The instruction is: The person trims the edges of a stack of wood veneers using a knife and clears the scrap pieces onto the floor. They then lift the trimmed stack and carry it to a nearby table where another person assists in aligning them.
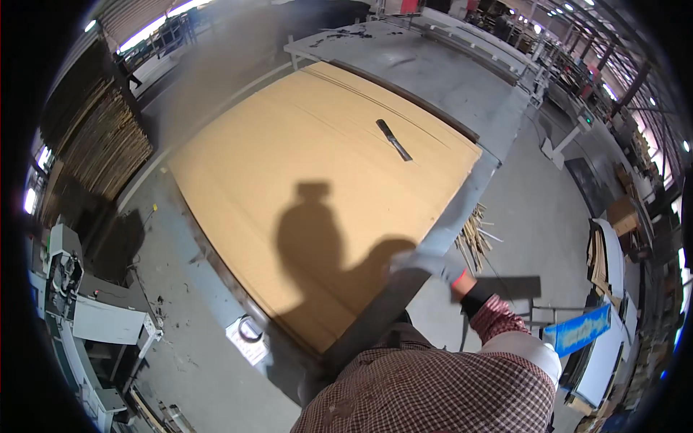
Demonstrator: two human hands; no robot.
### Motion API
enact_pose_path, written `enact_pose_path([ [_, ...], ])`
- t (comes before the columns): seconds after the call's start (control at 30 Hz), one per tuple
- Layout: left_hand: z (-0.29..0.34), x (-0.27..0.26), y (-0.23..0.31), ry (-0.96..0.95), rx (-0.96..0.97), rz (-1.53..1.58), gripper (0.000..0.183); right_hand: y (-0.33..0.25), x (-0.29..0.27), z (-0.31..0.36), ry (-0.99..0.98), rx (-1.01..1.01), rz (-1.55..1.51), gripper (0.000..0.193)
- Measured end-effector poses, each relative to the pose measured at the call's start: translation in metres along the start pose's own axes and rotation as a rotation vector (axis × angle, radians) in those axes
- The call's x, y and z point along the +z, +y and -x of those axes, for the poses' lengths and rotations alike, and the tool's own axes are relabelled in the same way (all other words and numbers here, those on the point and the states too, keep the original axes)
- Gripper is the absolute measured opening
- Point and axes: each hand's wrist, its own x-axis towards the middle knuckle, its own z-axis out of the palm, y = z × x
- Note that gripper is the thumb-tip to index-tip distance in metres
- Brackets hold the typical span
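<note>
A large tan cardboard sheet [332,159] lies flat on the grey metal table [455,216] in front of me. My right hand [424,265], in a grey glove with a red cuff edge, is at the sheet's near right edge. Motion smears its fingers, so whether they touch the board or hold anything cannot be made out. Farther off, towards the sheet's far right, rests a dark, long, narrow tool [394,140]; its exact kind is unclear. My left hand does not show. My shadow falls across the middle of the sheet.
Scrap strips [474,239] lie on the floor right of the table. By the near left edge sit a white paper [247,340] and a dark ring-shaped roll [250,330]. Stacked boards [108,144] stand far left, a machine [101,317] near left, a blue panel [580,330] at right.
</note>
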Motion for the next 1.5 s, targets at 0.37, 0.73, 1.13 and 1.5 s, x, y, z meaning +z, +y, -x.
enact_pose_path([
  [0.37,-0.116,0.01,-0.111,0.016,0.086,0.022,0.05,0.202,-0.542,-0.001,0.756,1.079,1.254,0.057],
  [0.73,-0.164,-0.017,-0.14,0.183,0.21,0.041,0.091,0.195,-0.652,0.082,0.159,1.064,0.254,0.036],
  [1.13,-0.162,0.015,-0.108,0.579,0.306,-0.077,0.068,0.245,-0.604,-0.071,0.656,0.969,0.834,0.06],
  [1.5,-0.334,0.008,-0.007,0.585,0.26,-0.79,0.05,0.279,-0.607,-0.214,0.577,0.799,1.013,0.064],
])
